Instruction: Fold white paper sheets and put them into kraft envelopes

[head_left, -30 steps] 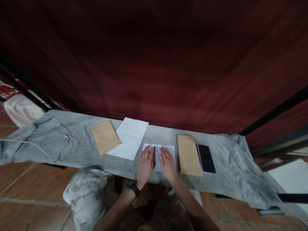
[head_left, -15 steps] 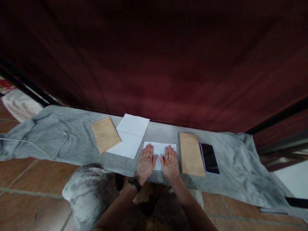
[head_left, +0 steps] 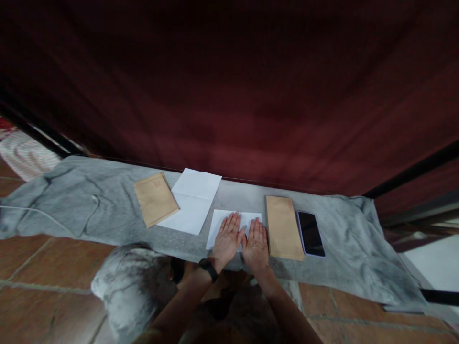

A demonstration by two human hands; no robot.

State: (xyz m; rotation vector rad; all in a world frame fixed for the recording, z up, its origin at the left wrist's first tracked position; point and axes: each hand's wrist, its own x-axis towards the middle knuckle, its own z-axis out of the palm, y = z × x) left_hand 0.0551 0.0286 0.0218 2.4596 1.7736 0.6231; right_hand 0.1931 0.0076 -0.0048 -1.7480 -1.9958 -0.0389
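Note:
A folded sheet of white paper [head_left: 216,228] lies flat in front of me on the grey cloth. My left hand [head_left: 226,240] rests flat on its middle, fingers stretched out, with a dark watch at the wrist. Flat on the paper's right part lies my right hand [head_left: 256,243], its fingers straight; the two thumbs are close together. Both palms hide much of the paper. Just right of it is a stack of brown envelopes [head_left: 284,229]. Farther left, a larger white sheet [head_left: 195,196] with a crease lies partly under more brown envelopes [head_left: 156,198].
A phone [head_left: 311,234] in a pale purple case lies right of the envelope stack. A white cable [head_left: 39,210] crosses the left end of the grey cloth [head_left: 351,239]. Behind the long narrow surface hangs a dark red curtain [head_left: 229,119]. Tiled floor shows below.
My left hand has slid right and slightly up across the paper, toward my right hand, uncovering the paper's left side. My right hand has stayed nearly in place.

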